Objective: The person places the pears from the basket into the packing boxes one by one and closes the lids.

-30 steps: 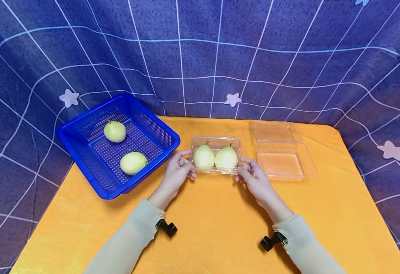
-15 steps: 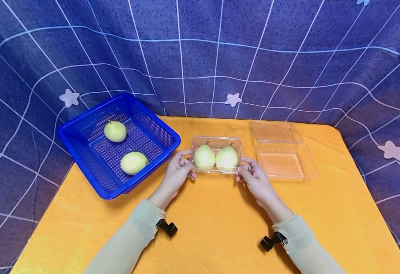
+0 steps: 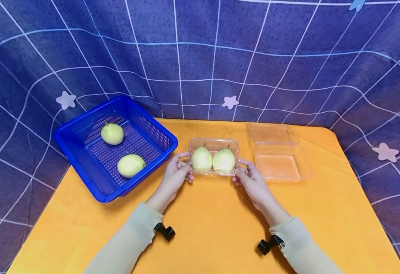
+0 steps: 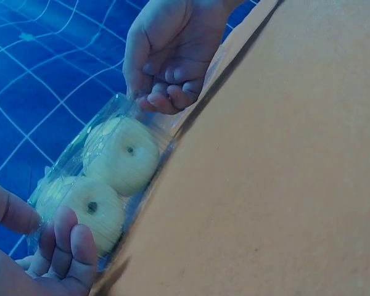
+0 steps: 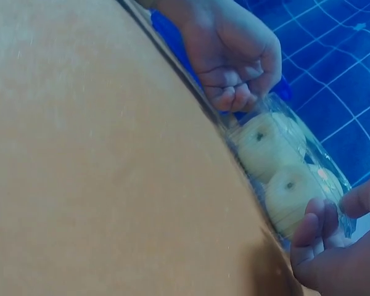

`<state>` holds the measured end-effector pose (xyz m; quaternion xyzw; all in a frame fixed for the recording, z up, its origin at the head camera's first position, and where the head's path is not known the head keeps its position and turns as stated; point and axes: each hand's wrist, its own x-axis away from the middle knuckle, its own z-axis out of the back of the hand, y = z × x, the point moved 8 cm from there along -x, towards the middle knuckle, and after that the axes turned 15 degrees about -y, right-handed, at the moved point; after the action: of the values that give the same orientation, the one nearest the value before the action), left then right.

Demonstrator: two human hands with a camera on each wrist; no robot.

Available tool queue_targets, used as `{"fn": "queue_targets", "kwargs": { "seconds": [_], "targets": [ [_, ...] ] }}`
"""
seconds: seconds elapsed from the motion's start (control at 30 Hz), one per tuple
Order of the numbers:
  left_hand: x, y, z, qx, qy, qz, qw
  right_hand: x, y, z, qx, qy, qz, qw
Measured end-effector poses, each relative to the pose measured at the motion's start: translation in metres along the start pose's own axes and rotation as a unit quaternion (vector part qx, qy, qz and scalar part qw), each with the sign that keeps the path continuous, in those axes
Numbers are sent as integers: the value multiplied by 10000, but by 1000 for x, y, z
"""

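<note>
A clear plastic clamshell box [image 3: 213, 142] with its lid down stands at mid-table, two pale green pears [image 3: 202, 160] side by side inside, stems toward the back. My left hand [image 3: 175, 173] holds its left front corner between thumb and fingers. At the opposite corner my right hand [image 3: 252, 180] pinches the edge in the same way. In the left wrist view the rounded ends of the pears [image 4: 121, 157] show through the ribbed clear wall, thumb and fingers at the box's near end. The right wrist view shows the fingers [image 5: 317, 225] against the other end.
A blue plastic basket [image 3: 167, 146] with two more pears [image 3: 131, 166] in it stands on the left. Right of the box lies another clear clamshell [image 3: 278, 167], opened flat. Orange cloth [image 3: 217, 228] covers the table; a blue curtain [image 3: 200, 57] hangs behind.
The head view has shifted slightly, so everything sits a little lower and further left in it. Both hands keep their hold on the clamshell box, which has not visibly moved on the table.
</note>
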<state>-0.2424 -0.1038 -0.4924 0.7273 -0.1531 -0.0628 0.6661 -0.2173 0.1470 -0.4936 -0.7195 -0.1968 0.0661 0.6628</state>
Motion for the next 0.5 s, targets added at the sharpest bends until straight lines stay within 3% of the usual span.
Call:
{"fn": "queue_targets", "kwargs": {
  "seconds": [0.27,0.5],
  "targets": [
    [3,1,1,166,207,-42,9996,1,-1,-3,-72,19,-36,10000],
    [-9,8,-6,263,491,-123,9984,-6,-14,3,185,115,-76,9997]
  ]
}}
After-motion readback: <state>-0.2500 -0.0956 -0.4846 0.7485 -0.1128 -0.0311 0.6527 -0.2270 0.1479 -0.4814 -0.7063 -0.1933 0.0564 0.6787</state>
